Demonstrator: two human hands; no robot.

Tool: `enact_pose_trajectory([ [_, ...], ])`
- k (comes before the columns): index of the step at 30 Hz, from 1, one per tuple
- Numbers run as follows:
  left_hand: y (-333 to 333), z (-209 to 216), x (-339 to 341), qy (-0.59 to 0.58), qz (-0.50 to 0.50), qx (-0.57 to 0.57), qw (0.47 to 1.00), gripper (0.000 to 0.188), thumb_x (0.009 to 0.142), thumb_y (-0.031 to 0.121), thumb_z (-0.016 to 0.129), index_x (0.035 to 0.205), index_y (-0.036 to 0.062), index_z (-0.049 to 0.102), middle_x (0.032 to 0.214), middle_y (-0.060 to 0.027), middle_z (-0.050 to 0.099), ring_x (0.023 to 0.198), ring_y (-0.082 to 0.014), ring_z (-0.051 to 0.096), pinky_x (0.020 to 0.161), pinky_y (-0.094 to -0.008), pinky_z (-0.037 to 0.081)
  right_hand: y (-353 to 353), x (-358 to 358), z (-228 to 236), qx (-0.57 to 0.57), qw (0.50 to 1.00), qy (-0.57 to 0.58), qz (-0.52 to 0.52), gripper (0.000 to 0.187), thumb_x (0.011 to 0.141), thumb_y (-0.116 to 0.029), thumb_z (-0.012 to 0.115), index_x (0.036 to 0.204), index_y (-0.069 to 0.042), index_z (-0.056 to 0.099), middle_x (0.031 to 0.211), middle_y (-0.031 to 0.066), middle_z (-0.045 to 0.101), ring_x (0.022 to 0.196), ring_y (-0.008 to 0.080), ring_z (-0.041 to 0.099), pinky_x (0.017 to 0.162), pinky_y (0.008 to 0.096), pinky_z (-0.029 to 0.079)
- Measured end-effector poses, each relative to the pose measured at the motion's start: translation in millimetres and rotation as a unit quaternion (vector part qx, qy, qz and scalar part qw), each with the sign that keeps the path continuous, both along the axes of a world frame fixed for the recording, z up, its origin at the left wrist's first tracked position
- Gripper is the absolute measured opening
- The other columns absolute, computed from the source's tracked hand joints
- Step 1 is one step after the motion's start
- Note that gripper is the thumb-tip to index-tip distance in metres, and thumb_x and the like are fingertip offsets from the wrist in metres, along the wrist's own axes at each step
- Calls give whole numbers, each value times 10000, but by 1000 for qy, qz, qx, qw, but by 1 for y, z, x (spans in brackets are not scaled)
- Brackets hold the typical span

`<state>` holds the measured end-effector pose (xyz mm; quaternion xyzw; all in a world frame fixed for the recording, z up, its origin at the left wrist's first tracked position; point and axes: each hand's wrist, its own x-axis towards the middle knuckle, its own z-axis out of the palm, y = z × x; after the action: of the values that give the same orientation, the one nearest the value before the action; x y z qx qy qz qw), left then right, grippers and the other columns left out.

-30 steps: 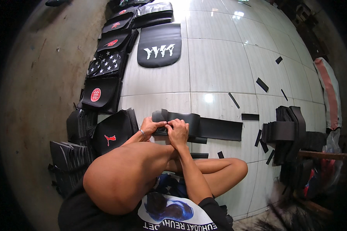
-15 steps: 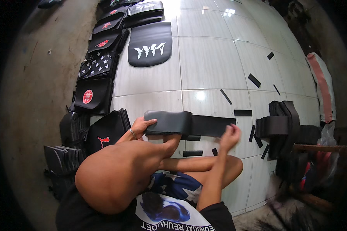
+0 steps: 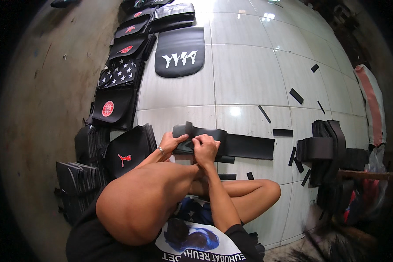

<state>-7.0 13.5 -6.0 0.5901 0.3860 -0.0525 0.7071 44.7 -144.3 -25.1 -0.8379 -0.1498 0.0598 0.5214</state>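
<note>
A long black strip of leather-like sheet (image 3: 251, 146) lies across the tiles in front of my legs. Its left part is doubled over in a loose fold (image 3: 217, 134), and a small flap (image 3: 189, 127) curls up at that end. My left hand (image 3: 171, 142), with a bracelet at the wrist, grips the left end, thumb on top. Close beside it my right hand (image 3: 206, 148) has its fingers bent and pinched on the folded layer; the fingertips partly hide what they hold. The strip's flat right end is untouched.
Stacked black flaps with printed designs (image 3: 110, 108) line the left side. One rounded black flap (image 3: 179, 65) lies ahead on the tiles. Small black offcuts (image 3: 283, 132) are scattered to the right, near a pile of folded black strips (image 3: 321, 148). A striped sack (image 3: 370, 105) stands beyond.
My right hand has moved left from the strip's right end to the folded part beside my left hand. A flap now curls up at the left end. The view has shifted slightly.
</note>
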Motion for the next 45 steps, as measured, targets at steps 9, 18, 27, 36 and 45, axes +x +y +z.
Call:
enact_pose_trajectory([
  [9,3,7,-1,43,-52,3,998,283,854,147,701,1051,-47,640,939,-106,681,832,-154,643,749,-319,532,-240,63,-65,-136,805,24,-578,141,829,-113,640,911,1,652,815,105,647,722,206,600,686,351,505],
  [18,0,3,3,-9,-44,-39,998,283,793,62,736,1035,-48,636,923,-95,681,767,-147,644,698,-304,539,-16,7,15,-21,998,25,53,272,817,-256,682,983,-40,673,939,121,646,932,290,596,853,414,429],
  [27,-7,14,4,11,-19,34,999,337,753,144,809,960,-54,631,870,-96,681,724,-147,636,651,-291,535,6,-13,5,-82,995,-50,-26,167,803,-221,719,838,-58,710,792,52,648,786,192,585,816,346,406],
  [36,5,6,-7,25,-15,-9,1000,336,846,185,728,1072,-42,626,936,-111,678,797,-180,643,715,-347,531,-226,72,-64,-51,823,-9,-566,167,867,-98,594,950,46,615,910,150,631,816,229,599,730,348,489],
  [45,13,-5,-2,17,-50,-78,996,276,802,58,716,1047,-38,633,945,-96,676,852,-172,641,760,-328,525,-20,8,21,50,998,19,-19,234,823,-192,699,970,-14,660,863,139,654,700,241,622,672,355,508],
])
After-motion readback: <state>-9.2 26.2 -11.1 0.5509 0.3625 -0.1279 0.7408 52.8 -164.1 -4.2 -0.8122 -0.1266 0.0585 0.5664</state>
